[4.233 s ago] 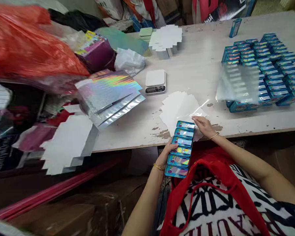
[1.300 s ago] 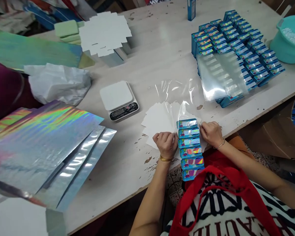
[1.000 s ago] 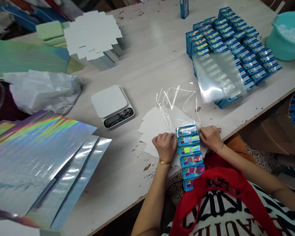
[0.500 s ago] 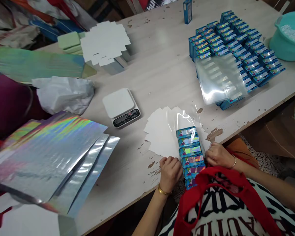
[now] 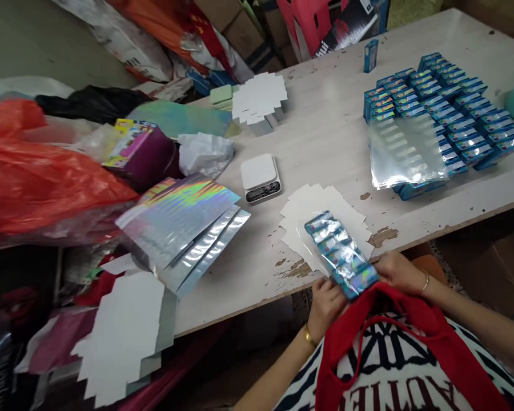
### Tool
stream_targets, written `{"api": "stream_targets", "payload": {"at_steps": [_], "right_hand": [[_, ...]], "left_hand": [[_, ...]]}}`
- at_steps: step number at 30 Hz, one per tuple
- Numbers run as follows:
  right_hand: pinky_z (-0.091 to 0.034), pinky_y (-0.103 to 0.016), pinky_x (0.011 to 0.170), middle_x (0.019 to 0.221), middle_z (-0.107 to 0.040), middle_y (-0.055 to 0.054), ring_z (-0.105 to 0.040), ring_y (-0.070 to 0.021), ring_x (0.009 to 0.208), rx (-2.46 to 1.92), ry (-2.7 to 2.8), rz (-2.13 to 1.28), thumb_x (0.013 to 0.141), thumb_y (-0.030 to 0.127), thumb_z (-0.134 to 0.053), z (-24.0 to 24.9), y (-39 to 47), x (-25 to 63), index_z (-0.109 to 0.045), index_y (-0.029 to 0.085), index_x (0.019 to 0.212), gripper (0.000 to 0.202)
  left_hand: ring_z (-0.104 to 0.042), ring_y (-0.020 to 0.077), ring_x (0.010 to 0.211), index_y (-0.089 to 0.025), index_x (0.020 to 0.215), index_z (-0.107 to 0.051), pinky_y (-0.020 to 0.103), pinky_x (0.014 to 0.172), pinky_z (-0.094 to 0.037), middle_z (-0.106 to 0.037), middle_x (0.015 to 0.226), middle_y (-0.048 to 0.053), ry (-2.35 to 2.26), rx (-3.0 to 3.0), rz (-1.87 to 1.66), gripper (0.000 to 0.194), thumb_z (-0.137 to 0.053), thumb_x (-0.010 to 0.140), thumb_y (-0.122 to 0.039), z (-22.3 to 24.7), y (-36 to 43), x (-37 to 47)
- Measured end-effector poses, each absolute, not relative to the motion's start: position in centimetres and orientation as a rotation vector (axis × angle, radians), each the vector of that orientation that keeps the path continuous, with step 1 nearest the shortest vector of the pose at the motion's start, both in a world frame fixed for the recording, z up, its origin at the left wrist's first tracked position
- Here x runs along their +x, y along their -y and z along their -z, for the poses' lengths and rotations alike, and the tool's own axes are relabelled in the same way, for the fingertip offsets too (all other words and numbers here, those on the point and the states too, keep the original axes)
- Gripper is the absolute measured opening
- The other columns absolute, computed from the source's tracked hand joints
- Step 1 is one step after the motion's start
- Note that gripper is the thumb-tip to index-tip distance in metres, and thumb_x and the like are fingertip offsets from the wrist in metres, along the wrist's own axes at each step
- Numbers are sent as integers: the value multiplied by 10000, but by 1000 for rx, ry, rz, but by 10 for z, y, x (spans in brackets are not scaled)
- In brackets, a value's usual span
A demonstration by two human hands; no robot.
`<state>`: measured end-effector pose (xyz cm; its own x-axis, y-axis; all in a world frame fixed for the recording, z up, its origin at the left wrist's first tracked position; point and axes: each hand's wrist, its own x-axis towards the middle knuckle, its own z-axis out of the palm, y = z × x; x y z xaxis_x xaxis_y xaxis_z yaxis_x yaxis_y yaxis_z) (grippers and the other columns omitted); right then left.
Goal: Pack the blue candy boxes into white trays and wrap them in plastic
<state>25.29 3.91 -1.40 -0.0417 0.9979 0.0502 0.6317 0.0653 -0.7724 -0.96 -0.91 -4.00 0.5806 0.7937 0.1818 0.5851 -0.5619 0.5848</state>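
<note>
Lower centre, the row of blue boxes (image 5: 328, 236) appears sleeved in clear film (image 5: 350, 252); whether its end is closed, I cannot tell. Left hand (image 5: 324, 306) and right hand (image 5: 399, 272) curl partly closed there, grip unclear. Seemingly unwrapped boxes (image 5: 466, 127) remain, upper right.

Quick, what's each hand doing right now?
Left hand: closed, holding the near end of the bagged blue packs.
Right hand: closed at the same end, on its right side.
</note>
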Motion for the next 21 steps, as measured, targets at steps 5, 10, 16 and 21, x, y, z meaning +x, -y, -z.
{"api": "stream_targets", "payload": {"at_steps": [5,10,16,21], "right_hand": [[-352,-282,597,558,-540,10,-489,-148,572,-1727,1432,-758,878,517,-497,18,-75,305,-511,225,597,406],[-418,-287,689,709,-566,11,-527,-154,682,-1672,1011,-834,870,707,-431,16,-79,313,-503,236,750,491],[-404,-285,725,719,-512,17,-469,-150,719,-1623,1027,-697,793,657,-599,19,-87,295,-492,229,709,449],[-436,-301,782,797,-611,-4,-556,-164,808,-1427,852,-886,706,616,-696,16,-96,300,-500,220,613,452]], "left_hand": [[-578,171,827,-231,983,-686,375,860,-363,-691,823,27,-882,2508,-796,140,-574,920,-285,6,-47,79],[-547,231,1121,-208,1159,-615,367,913,-417,-622,1159,98,-1425,1902,-1347,382,-659,847,-423,-9,-109,49],[-547,137,724,-161,740,-624,270,717,-442,-595,738,11,-1468,1054,-1035,452,-736,672,-593,14,-137,5],[-502,84,611,-174,600,-526,216,656,-445,-514,613,-44,-1242,890,-1173,411,-779,665,-490,7,-123,20]]}}
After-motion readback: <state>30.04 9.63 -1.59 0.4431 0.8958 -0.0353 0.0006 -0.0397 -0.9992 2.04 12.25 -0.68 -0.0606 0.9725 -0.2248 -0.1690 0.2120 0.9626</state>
